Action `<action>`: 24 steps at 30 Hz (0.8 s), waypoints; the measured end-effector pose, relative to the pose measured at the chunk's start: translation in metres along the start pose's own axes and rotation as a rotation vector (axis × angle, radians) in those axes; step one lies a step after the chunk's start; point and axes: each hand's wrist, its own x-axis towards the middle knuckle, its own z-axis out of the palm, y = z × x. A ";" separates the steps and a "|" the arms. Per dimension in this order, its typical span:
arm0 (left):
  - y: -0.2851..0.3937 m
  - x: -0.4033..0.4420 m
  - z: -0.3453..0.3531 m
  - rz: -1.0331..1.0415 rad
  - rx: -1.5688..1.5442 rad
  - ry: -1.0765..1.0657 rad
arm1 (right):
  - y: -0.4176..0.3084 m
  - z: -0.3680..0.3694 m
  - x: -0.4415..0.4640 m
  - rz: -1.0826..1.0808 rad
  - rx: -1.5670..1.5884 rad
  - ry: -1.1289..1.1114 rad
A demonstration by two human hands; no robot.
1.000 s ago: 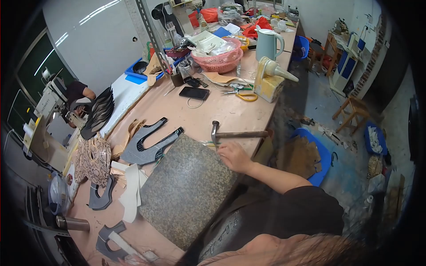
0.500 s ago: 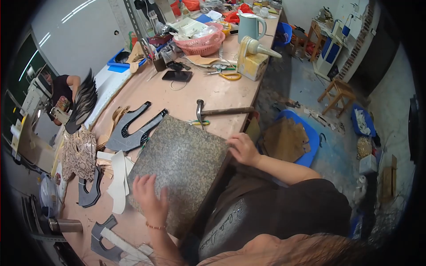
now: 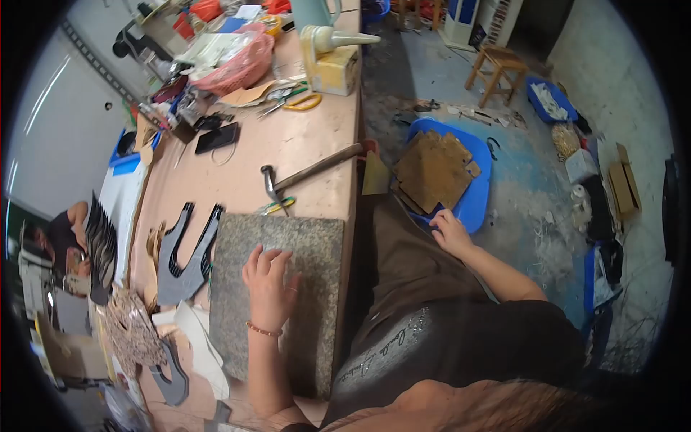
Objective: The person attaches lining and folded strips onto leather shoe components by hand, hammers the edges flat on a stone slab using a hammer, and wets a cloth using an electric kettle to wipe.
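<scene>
My left hand, with a beaded bracelet at the wrist, is over the speckled stone slab. Its fingers are apart and slightly bent, holding nothing; whether they touch the slab I cannot tell. Beside my lap, my right hand is at the near rim of the blue tub, fingers loosely apart with nothing visible in them. Brown flat sheets lie in that tub. Beyond the slab are a hammer and small scissors. Left of the slab lies a grey U-shaped piece with black edging.
White cut pieces and a snakeskin-patterned bundle lie leftward. Farther up the table are a phone, yellow-handled scissors, a nozzled bottle and a pink basket. A wooden stool stands on the floor. Another person sits far left.
My right hand has left the slab's edge and moved right to the blue tub. My left hand stays over the slab. The view has turned rightward.
</scene>
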 end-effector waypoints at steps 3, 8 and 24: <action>-0.002 0.042 0.019 0.101 -0.023 0.005 | 0.024 -0.016 -0.008 0.061 -0.040 0.021; -0.016 0.134 0.058 0.118 -0.128 0.059 | 0.077 -0.058 0.025 0.230 0.067 0.062; -0.168 0.472 0.124 -0.639 -0.296 0.924 | -0.083 -0.206 0.556 -0.456 0.426 0.269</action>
